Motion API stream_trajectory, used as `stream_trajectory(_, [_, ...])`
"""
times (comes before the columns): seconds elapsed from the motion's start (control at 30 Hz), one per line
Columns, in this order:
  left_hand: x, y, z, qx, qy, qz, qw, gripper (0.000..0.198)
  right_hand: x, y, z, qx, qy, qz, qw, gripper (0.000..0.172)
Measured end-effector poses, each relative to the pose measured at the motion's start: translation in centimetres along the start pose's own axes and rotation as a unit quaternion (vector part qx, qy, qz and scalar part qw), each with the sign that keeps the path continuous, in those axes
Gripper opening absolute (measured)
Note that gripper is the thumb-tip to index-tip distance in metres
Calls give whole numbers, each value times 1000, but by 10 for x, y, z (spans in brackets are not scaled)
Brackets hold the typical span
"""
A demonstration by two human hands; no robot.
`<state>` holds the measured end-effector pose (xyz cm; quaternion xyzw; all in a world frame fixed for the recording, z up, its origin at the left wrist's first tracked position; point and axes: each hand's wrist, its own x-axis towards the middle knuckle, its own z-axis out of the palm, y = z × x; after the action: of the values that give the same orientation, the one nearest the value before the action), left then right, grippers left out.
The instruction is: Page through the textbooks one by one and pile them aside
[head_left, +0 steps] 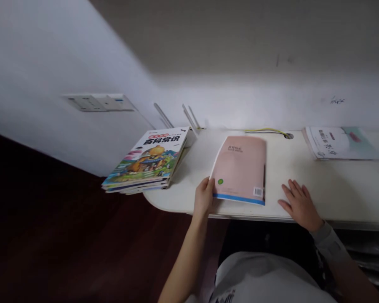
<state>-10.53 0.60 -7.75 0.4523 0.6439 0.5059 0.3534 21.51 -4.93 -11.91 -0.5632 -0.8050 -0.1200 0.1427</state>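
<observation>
Your grey clothing (259, 273) fills the bottom edge | your left hand (204, 195) pinches the near-left corner of the pink book (240, 168), flat on the white table (334, 185) | your right hand (300, 204) lies flat beside it, fingers spread, holding nothing | book stack (148, 162) overhangs the left end

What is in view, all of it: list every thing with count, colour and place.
desk: one, white, across the middle
pink book: one, pink, blue bottom strip, mid-desk
book stack: several, cartoon cover on top, overhanging desk's left end
booklets: count unclear, white and teal, desk's far right
cable: one, yellow, desk's far edge
socket panel: one, white, left wall
left hand: grips pink book's near left corner
right hand: flat, open, on desk right of pink book
</observation>
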Motion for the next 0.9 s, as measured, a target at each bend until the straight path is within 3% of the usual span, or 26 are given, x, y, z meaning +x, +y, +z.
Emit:
stream_trajectory(0.1, [-8, -13, -10, 125, 4, 13, 992, 27, 0, -1, 0, 15, -5, 9, 1000, 49])
stream_trajectory(0.2, [-13, -12, -18, 225, 10, 37, 974, 30, 0, -1, -1, 18, -6, 12, 1000, 50])
stream_trajectory(0.33, [-18, -7, -21, 324, 36, 13, 945, 37, 0, -2, -3, 20, -11, 11, 1000, 52])
stream_trajectory(0.67, [-18, -7, -17, 405, 95, 16, 909, 30, -1, -1, -6, 15, -14, 10, 1000, 51])
stream_trajectory(0.77, [-18, -9, -14, 454, 105, 20, 884, 31, 8, -17, -15, 10, -11, 8, 1000, 46])
stream_trajectory(0.9, [-20, -11, -11, 490, 120, 31, 863, 33, 27, -54, -27, 62, -44, -67, 995, 48])
